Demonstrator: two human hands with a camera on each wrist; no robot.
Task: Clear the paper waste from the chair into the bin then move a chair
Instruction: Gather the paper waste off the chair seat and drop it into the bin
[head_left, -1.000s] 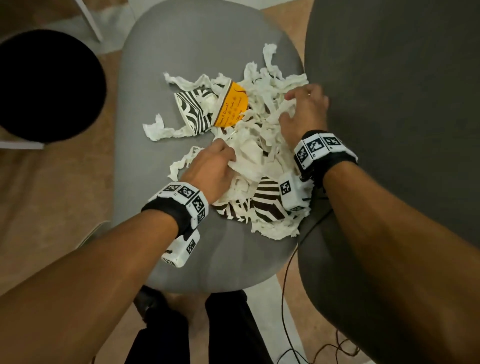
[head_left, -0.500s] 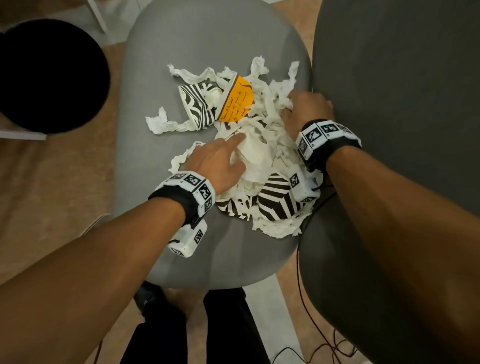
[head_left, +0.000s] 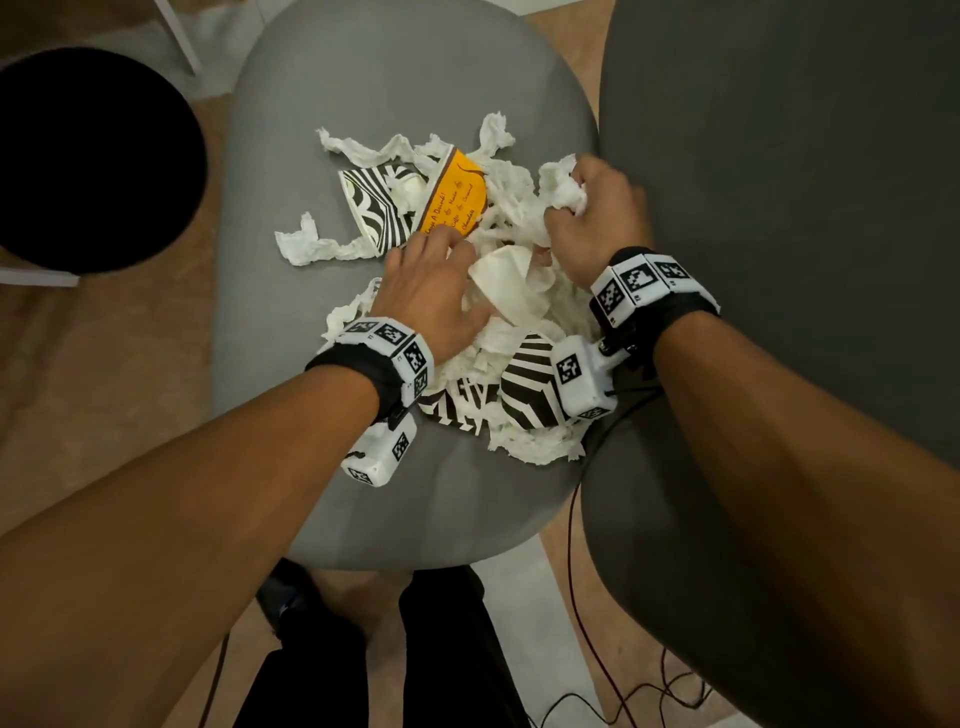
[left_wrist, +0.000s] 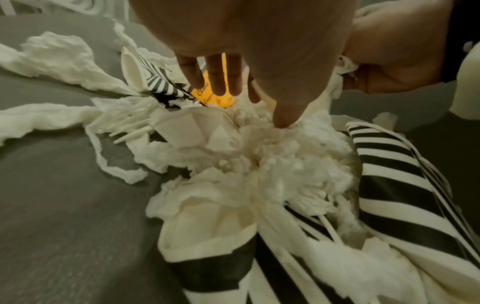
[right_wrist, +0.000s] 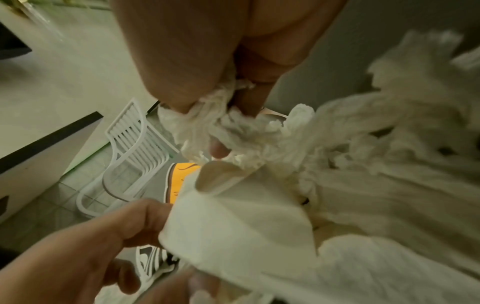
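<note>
Striped paper cup (head_left: 530, 387) is seen nearest on the grey chair (head_left: 291, 322), buried in the paper waste (head_left: 519, 291). Left hand (head_left: 431, 291) is laid flat on the pile, fingers spread. Tissue (head_left: 563, 195) is bunched tight in the right hand (head_left: 592, 218). Bin (head_left: 88, 156) sits off to the left

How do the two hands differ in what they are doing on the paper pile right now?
The right hand has its fingers curled round a wad of white shredded tissue; the left hand lies flatter, fingers extended over the torn orange paper cup piece, thumb pressing into the pile. Right sits by the dark chair back, left mid-seat. Both touch the waste.
</note>
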